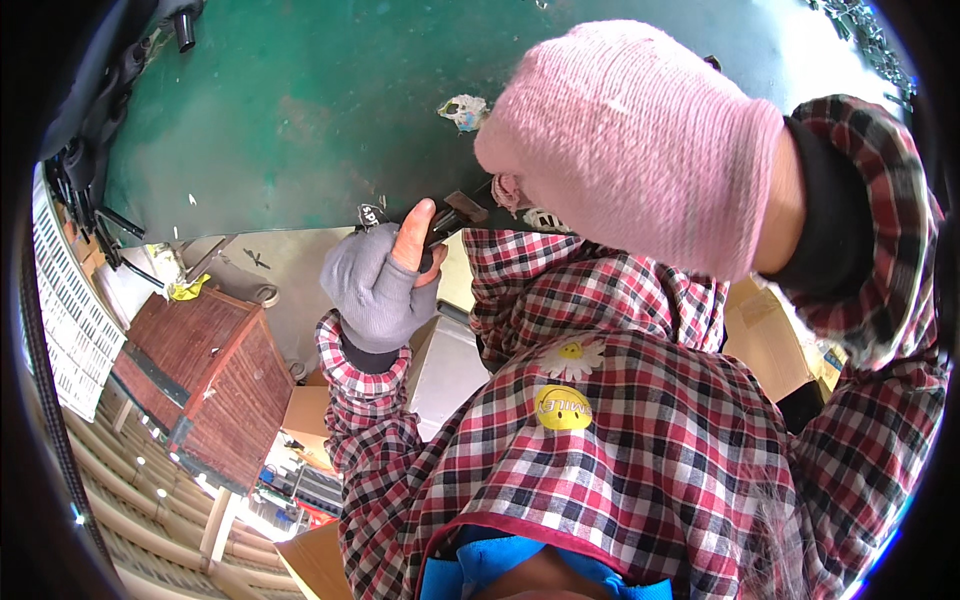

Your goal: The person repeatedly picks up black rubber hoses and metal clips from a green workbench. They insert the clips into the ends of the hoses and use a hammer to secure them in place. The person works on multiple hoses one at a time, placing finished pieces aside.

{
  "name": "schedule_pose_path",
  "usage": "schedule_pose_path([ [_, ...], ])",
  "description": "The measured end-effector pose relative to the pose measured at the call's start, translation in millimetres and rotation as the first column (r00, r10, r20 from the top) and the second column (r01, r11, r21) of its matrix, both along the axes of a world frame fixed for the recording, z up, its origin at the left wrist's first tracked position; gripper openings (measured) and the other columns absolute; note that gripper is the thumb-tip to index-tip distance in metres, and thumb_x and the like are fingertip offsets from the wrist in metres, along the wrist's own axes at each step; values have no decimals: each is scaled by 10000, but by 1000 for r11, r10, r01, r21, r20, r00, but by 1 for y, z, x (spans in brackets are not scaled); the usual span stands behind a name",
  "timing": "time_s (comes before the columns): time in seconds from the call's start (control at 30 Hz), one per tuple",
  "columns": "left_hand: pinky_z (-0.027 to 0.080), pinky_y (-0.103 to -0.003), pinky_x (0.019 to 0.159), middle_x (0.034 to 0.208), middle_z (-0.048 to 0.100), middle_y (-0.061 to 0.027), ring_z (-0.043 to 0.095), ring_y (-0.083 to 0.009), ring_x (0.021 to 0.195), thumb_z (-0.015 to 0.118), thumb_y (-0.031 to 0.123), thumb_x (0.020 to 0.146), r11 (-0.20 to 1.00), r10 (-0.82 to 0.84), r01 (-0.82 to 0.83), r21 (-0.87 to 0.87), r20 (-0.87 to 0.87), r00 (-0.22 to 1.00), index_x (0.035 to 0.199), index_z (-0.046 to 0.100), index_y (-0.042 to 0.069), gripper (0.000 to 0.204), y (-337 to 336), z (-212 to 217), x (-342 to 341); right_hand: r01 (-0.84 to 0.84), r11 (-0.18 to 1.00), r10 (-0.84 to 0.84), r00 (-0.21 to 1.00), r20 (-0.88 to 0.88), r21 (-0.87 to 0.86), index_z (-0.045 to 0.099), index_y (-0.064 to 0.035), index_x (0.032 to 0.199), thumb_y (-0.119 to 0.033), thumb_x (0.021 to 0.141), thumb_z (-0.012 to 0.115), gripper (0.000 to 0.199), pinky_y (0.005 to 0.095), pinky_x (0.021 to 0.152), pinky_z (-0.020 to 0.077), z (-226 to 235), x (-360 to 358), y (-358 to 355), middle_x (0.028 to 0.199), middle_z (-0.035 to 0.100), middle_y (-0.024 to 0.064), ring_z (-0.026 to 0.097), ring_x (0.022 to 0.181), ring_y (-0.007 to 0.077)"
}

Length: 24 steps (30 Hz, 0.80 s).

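Note:
My left hand (385,275), in a grey glove with the thumb bare, is closed on a slim black part (445,226) at the near edge of the green table. A small brownish flat piece (466,206) shows at the far end of that part. Close by on the right, my right hand (625,150) wears a pink knitted glove and is curled over the table edge. Its back faces up and hides most of the fingers, so whatever they hold cannot be made out. The two hands are a short gap apart.
A torn scrap (463,112) lies on the green table (290,110). Black tubular parts (95,200) gather along its left side, and small black parts (865,40) are heaped at the far right. A reddish-brown wooden box (210,365) stands below left; a cardboard box (765,335) is at right.

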<state>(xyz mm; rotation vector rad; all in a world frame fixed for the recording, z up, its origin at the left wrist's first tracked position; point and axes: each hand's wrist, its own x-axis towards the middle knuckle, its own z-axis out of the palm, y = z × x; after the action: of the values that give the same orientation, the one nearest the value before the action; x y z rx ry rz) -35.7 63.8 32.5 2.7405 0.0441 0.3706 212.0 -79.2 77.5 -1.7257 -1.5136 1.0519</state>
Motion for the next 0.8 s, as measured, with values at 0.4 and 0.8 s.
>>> schedule_pose_path([
  [0.4, 474, -353, 586, 778, 603, -106, 595, -238, 626, 735, -5, 801, 987, 159, -158, -38, 45, 986, 1286, 674, 66, 494, 2, -13, 9, 1, 990, -75, 844, 531, 140, 753, -100, 903, -91, 817, 711, 96, 344, 761, 593, -2, -5, -3, 855, 750, 85, 746, 841, 258],
  [0.8, 476, -355, 610, 826, 642, -124, 600, -240, 666, 706, 96, 861, 991, 124, -118, -55, 108, 986, 1239, 667, -5, 393, 0, -8, -14, 128, 968, -184, 946, 266, 214, 692, -62, 894, -51, 822, 677, 74, 357, 659, 549, 6, 18, -47, 797, 686, 96, 686, 724, 288],
])
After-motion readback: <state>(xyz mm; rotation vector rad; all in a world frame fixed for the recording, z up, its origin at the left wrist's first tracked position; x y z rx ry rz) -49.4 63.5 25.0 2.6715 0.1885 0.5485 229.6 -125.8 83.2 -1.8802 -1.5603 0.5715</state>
